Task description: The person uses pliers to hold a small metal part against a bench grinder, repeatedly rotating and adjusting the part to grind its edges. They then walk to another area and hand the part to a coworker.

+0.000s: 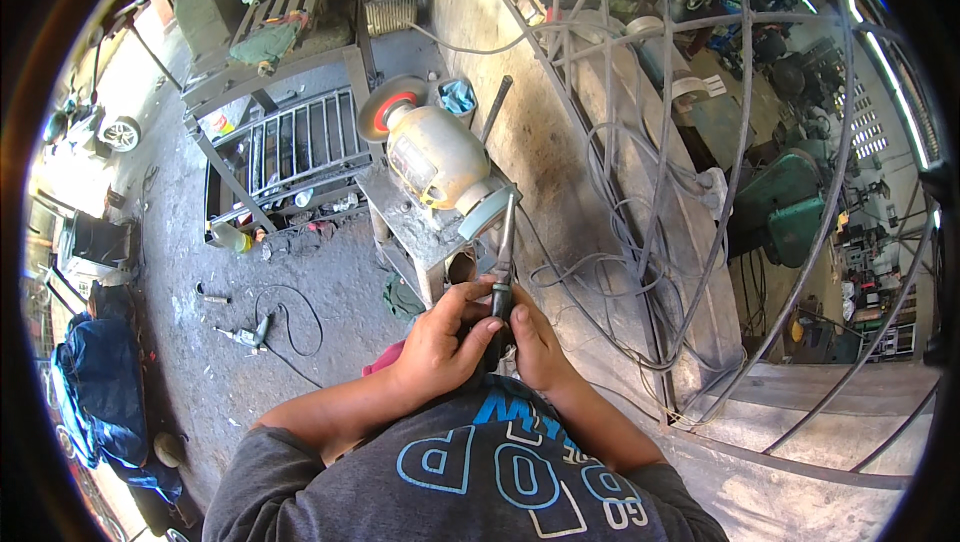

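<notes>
My left hand is closed round the black grip of a long tool with a tapering grey metal end. The left thumb lies along the grip. On the grip's other side my right hand curls against it, its fingertips partly hidden. The tool points away from me, its tip beside the grey-green wheel of a bench grinder. I cannot tell whether tip and wheel touch. A red and brown disc wheel is on the grinder's far left end. The exact kind of tool is not clear.
The grinder sits on a metal stand. A barred metal frame lies under a bench at the left. A power drill with its cord is on the floor. To the right, a metal grille and loose cables line a low wall.
</notes>
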Available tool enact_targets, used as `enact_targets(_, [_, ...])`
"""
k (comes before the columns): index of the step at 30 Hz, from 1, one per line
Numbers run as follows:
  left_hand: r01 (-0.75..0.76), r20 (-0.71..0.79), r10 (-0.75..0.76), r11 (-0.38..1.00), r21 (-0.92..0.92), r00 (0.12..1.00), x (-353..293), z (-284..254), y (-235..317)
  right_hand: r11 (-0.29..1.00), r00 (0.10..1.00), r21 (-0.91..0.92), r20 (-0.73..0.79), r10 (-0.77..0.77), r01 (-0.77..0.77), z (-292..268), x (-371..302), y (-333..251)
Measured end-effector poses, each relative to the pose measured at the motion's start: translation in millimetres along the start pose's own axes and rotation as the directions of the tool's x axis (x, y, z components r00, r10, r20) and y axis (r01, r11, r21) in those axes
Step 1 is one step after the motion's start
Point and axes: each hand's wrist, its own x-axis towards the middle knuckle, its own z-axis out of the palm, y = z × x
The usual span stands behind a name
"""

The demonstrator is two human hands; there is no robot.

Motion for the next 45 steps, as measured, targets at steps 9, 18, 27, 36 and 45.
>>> enact_targets(9, [-0.345, 0.124, 0.322, 0.872, 0.348, 0.939, 4, -8, -7, 0.990, 0.935, 0.033, 0.334, 0.116, -0.135, -14, -2, -3])
enact_targets(18, [-0.075, 0.187, 0.001, 0.918, 0.390, 0.982, -1, -21, -3, 0.911, 0.943, 0.260, 0.186, 0.276, -0.318, -9, -10, 10])
enact_targets(27, [-0.124, 0.277, 0.012, 0.913, 0.390, 0.961, 1, -23, -22, 0.952, 0.958, 0.120, 0.099, 0.270, -0.281, -9, -16, 19])
enact_targets(36, [-0.244, 0.002, 0.258, 0.913, 0.328, 0.966, 13, -38, -41, 0.968, 0.964, 0.037, 0.113, 0.241, -0.246, -5, -15, 11])
enact_targets(45, [0.109, 0.066, -0.117, 0.987, 0.115, 0.991, 24, -59, -7, 0.902, 0.971, 0.364, 0.039, 0.235, -0.233, -9, -18, 2])
